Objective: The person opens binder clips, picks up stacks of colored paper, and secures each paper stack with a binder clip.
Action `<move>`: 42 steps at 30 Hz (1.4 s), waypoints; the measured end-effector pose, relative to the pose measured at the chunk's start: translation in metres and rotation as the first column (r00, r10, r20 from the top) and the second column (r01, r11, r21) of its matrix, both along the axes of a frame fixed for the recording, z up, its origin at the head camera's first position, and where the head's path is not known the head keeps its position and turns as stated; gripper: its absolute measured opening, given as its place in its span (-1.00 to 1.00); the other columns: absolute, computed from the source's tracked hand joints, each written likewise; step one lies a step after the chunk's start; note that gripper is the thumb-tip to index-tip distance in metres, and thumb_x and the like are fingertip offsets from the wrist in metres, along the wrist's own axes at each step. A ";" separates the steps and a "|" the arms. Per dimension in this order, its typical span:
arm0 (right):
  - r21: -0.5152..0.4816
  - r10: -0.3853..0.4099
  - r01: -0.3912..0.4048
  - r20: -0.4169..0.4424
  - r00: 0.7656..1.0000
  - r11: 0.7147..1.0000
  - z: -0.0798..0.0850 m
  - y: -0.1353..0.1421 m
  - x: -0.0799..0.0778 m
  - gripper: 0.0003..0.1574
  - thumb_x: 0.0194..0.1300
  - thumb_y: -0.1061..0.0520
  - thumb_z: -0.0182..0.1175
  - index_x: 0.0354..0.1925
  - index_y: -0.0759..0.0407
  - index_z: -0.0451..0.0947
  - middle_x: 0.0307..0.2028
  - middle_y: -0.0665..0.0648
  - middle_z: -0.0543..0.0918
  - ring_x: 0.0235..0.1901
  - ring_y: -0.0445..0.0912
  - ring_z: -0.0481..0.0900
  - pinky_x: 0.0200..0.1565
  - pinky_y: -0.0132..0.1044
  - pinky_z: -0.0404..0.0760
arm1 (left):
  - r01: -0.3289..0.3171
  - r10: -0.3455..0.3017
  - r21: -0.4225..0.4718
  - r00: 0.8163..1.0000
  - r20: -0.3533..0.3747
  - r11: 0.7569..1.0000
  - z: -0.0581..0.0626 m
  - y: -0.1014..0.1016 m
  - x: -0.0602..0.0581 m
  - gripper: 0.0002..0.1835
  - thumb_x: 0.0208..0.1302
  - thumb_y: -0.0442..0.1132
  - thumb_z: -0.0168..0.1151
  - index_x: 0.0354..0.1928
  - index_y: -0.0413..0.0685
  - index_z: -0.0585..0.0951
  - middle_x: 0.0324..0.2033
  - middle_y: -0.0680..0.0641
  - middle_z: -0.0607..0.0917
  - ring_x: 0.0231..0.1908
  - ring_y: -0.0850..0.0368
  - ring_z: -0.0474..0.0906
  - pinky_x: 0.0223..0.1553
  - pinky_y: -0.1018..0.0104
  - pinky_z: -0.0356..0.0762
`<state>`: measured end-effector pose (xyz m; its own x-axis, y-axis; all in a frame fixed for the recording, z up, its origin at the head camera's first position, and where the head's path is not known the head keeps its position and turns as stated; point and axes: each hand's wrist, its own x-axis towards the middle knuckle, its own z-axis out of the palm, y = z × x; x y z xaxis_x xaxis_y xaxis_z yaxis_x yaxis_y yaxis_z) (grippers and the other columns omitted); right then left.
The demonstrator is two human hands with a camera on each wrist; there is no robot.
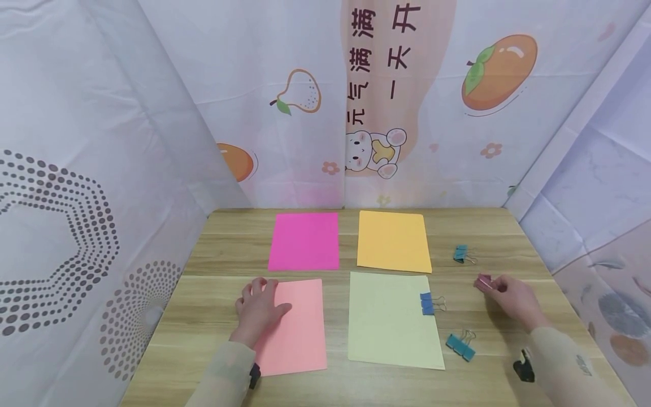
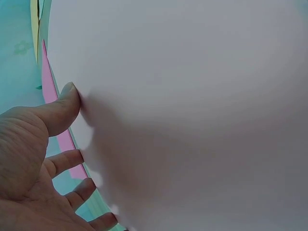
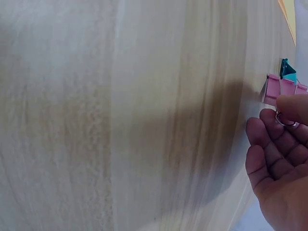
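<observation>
My left hand (image 1: pixel 258 312) rests on the upper left part of a salmon-pink paper (image 1: pixel 300 333), thumb and fingers spread apart. In the left wrist view the fingertips (image 2: pixel 74 158) touch the pale sheet (image 2: pixel 183 72) near its edge. My right hand (image 1: pixel 517 301) pinches a pink binder clip (image 1: pixel 484 282) at the right of the table. Seen from the right wrist, the thumb and index finger grip the wire handle of this clip (image 3: pixel 272 90), and its body points away from the palm. A teal binder clip (image 3: pixel 288 72) shows just beyond it.
A blue binder clip (image 1: pixel 427 304) sits on the right edge of a pale yellow-green paper (image 1: pixel 394 322). Teal clips lie beyond the pink one (image 1: pixel 460 253) and nearer me (image 1: pixel 460 347). Behind are magenta (image 1: pixel 305 242) and orange (image 1: pixel 394 242) papers. Printed curtains (image 1: pixel 300 152) enclose the table.
</observation>
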<state>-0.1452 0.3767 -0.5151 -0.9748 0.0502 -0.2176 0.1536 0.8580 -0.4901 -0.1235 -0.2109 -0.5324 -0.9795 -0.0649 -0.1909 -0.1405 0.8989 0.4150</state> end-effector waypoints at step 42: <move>0.013 0.129 -0.128 -0.127 0.983 0.992 -0.018 -0.014 0.006 -0.73 0.29 0.15 0.31 -0.16 0.33 0.52 -0.33 0.21 0.64 -0.36 0.01 0.50 -0.33 -0.16 0.49 | -0.004 0.003 0.017 1.000 0.005 1.000 0.000 0.000 0.001 -0.27 0.25 0.05 0.43 0.39 -0.02 0.42 0.37 -0.32 0.23 0.39 -0.52 0.03 0.22 -0.54 0.03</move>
<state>-0.1387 0.3622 -0.5328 -0.9928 -0.0769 -0.0915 -0.0217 0.8689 -0.4946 -0.1228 -0.2106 -0.5322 -0.9782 -0.0651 -0.1971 -0.1458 0.8914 0.4292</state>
